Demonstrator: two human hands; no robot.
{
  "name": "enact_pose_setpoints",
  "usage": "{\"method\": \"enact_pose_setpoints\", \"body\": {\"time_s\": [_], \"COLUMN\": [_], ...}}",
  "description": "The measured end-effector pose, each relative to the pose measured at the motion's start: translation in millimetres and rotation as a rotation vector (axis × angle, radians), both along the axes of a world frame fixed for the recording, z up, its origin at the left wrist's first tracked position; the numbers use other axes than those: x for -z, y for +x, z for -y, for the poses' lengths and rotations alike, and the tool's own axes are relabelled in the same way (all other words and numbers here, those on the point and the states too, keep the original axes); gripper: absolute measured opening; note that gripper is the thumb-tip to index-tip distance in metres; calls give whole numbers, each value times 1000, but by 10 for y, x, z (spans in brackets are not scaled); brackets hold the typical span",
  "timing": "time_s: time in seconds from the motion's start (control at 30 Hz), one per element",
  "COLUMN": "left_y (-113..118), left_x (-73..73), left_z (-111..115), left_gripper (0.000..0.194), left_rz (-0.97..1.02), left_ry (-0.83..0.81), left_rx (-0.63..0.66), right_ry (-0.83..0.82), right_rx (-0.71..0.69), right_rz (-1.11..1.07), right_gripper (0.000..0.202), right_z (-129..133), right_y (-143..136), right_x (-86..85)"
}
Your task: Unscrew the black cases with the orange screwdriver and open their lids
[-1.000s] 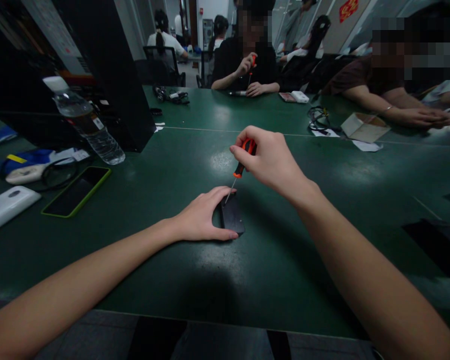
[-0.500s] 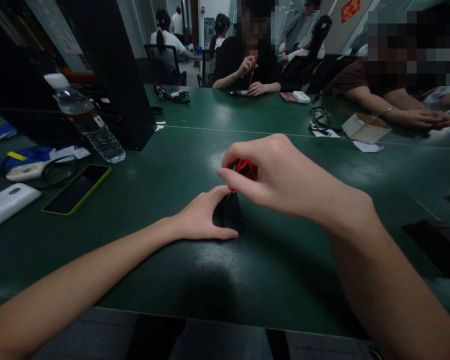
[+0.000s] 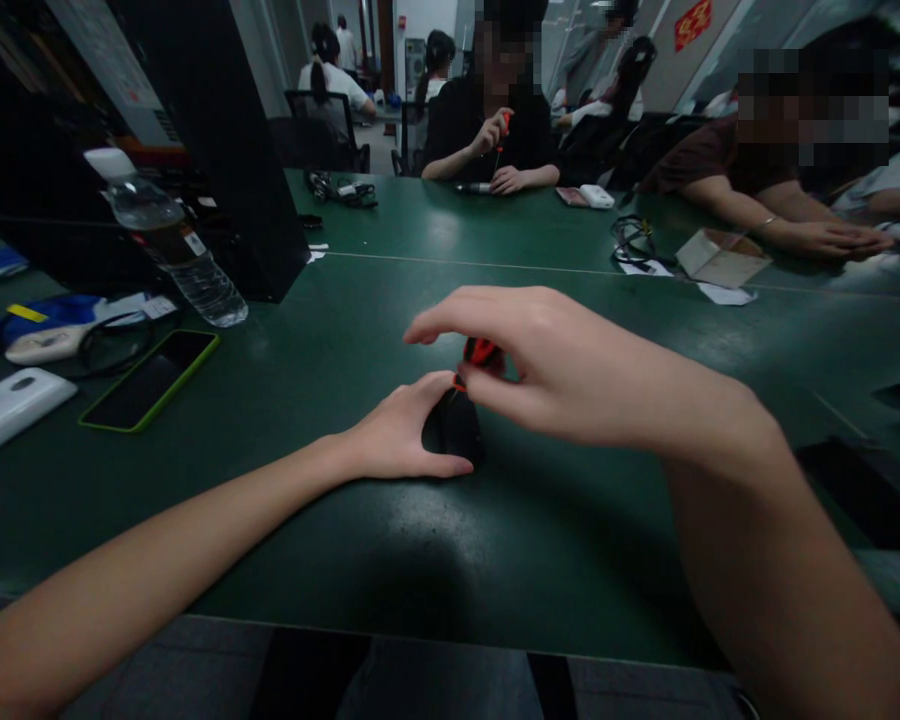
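Note:
My left hand (image 3: 401, 435) rests on the green table (image 3: 330, 560), its thumb and fingers round a small black object (image 3: 461, 430), gripping it at both ends. Above it is my right hand (image 3: 555, 365), closed round a red and black screwdriver handle (image 3: 483, 352) with the thumb and some fingers, while the index finger reaches out to the left. The screwdriver's thin shaft slants down to the black object. Its tip is too dark to make out.
Left on the table are a green-edged phone (image 3: 154, 380), a white device (image 3: 15, 410) and a water bottle (image 3: 176, 240). A dark object (image 3: 870, 490) lies at right. Beyond are a small box (image 3: 722, 258), cables (image 3: 634, 240) and a person (image 3: 450, 140) holding a screwdriver.
My right index finger has lifted off the screwdriver and stretched left, and the right wrist has shifted slightly right and down. My left hand keeps its hold on the black object.

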State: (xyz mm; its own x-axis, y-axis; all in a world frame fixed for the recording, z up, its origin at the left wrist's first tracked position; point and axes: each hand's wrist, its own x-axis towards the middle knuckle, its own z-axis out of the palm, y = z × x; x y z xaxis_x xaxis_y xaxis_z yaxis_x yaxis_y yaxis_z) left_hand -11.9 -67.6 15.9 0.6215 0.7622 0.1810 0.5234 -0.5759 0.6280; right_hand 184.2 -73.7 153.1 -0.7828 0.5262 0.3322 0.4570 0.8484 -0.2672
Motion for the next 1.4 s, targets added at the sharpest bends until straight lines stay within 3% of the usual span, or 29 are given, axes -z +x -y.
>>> {"method": "enact_pose_setpoints", "body": {"time_s": [0.07,0.2,0.37,0.5,0.67,0.83,1.0,1.07,1.17,1.27,1.4], "left_y": [1,0,-3,4,10,4,13,12,-10,-58,-122], "left_x": [2,3,-2,-8,-13,-11,-38,-38,-25,-26,-49], "left_z": [1,3,9,15,21,28,52,57,51,24,-34], "left_gripper": [88,92,85,90,89,89,89,88,87,90,80], "left_rz": [23,23,26,5,2,31,29,27,-37,-147,-192], "left_ry": [2,9,0,6,-1,5,18,30,90,206,397], "left_rx": [5,4,-2,14,5,20,33,26,-1,-21,1], "right_ry": [-18,1,61,77,41,86,79,101,120,137,202], "right_rx": [-24,70,-20,95,-23,100,-13,20,115,187,285], "right_rz": [-2,25,50,87,92,129,95,110,163,220,187], "right_gripper": [37,23,31,26,34,18,31,26,14,17,34], "right_z": [6,16,30,32,74,86,117,127,112,94,125], "right_y": [10,30,45,37,53,36,16,5,2,45,212], "right_x": [-2,-2,6,15,4,-4,8,5,-9,21,303]}}
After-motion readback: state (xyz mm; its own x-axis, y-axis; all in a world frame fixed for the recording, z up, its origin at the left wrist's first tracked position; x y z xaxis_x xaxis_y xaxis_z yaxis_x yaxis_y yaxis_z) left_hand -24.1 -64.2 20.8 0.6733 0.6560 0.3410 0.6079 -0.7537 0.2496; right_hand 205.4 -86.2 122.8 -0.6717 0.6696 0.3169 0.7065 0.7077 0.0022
